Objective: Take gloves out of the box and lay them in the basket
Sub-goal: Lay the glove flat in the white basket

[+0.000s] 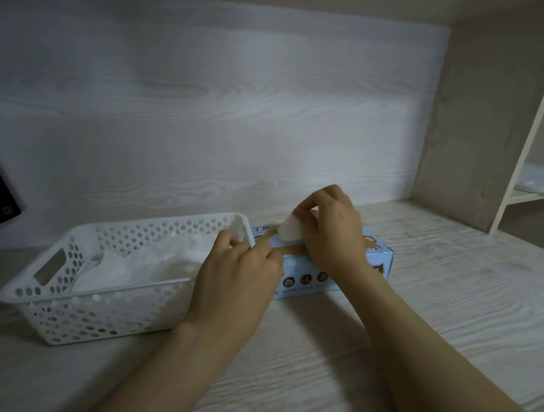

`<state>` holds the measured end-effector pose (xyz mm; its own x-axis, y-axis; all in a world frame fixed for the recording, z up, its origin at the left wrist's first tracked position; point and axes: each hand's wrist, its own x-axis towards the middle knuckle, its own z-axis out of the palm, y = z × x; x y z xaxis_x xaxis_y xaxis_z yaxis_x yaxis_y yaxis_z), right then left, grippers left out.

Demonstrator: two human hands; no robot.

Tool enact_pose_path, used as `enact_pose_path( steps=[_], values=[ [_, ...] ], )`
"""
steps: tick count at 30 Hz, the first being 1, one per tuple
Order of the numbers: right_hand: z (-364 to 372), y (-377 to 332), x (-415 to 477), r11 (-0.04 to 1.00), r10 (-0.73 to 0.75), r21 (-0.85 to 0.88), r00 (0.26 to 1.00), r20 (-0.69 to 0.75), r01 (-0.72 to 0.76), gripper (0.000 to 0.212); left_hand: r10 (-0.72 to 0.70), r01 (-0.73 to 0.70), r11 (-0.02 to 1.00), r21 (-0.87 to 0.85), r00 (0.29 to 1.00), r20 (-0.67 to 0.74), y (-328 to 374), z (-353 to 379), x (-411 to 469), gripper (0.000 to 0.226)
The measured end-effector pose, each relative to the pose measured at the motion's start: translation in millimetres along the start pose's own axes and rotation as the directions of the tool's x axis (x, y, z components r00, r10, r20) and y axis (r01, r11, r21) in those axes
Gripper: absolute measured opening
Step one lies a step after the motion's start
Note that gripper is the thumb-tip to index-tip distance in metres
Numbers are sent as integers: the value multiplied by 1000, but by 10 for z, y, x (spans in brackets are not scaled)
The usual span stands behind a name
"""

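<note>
A white perforated basket (74,314) sits at the left of the desk (444,322), its long axis running left to right, with white gloves (149,262) crumpled inside. Just beside its right end lies the light-blue glove box (380,261), also lengthwise left to right. The left hand (237,273) presses the box top with fairly straight fingers, gripping nothing. The right hand (330,230) pinches a white glove (288,232) jutting from the opening, its tip pointing up and left.

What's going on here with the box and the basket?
A person's right hand pinches a white glove that sticks partly out of the blue box. The left hand rests on the box top by the opening. The basket, just left of the box, already holds a pile of white gloves.
</note>
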<state>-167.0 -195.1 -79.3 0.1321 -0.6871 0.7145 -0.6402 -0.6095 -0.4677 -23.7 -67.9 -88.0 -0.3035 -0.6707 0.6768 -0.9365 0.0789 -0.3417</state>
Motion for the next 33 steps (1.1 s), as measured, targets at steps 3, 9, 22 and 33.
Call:
enact_pose_path(
  steps=[3, 9, 22, 33],
  values=[
    [-24, 2, 26, 984, 122, 145, 986, -114, -105, 7, -2, 2, 1000, -23, 1000, 8, -6, 14, 10, 29],
    [-140, -61, 90, 853, 438, 430, 853, -283, -295, 12, -11, 13, 998, -66, 1000, 22, -8, -10, 21, 29],
    [-497, -308, 132, 871, 240, 479, 753, -612, 112, 15, -28, 20, 990, -140, 998, -52, -4, -22, 25, 34],
    [-294, -523, -75, 918, 46, 378, 914, -402, 120, 14, -1, 7, 986, -164, 999, 36, 12, -69, -20, 15]
  ],
)
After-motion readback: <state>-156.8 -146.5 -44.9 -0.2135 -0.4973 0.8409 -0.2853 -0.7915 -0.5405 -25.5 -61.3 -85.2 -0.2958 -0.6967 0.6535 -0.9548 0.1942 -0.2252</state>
